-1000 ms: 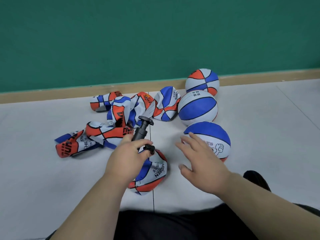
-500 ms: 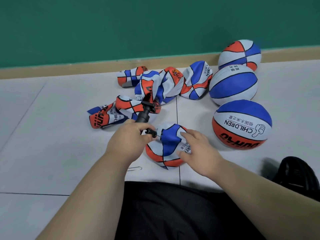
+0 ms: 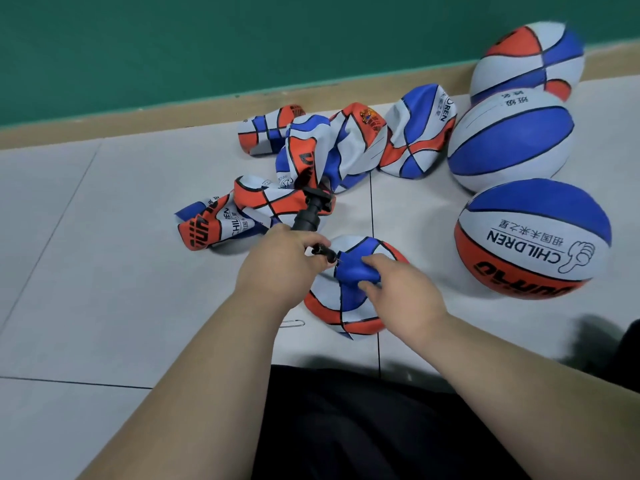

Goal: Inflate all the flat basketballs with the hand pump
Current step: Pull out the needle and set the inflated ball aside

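A flat red, white and blue basketball lies on the floor just in front of me. My right hand pinches a raised blue fold of it. My left hand grips the black hand pump, whose needle end points at the pinched fold, almost touching it. Behind lie several more flat balls in a crumpled heap. Three inflated balls stand at the right: one marked CHILDREN, a blue-and-white one and one by the wall.
The floor is pale grey tile meeting a tan skirting board under a green wall. A paper clip lies beside the near flat ball. My black-clad lap fills the bottom of the view.
My right hand moved from hovering over the floor onto the near flat ball and pinched up a blue fold. The view swung left and closer; the pump's needle end now sits at the fold.
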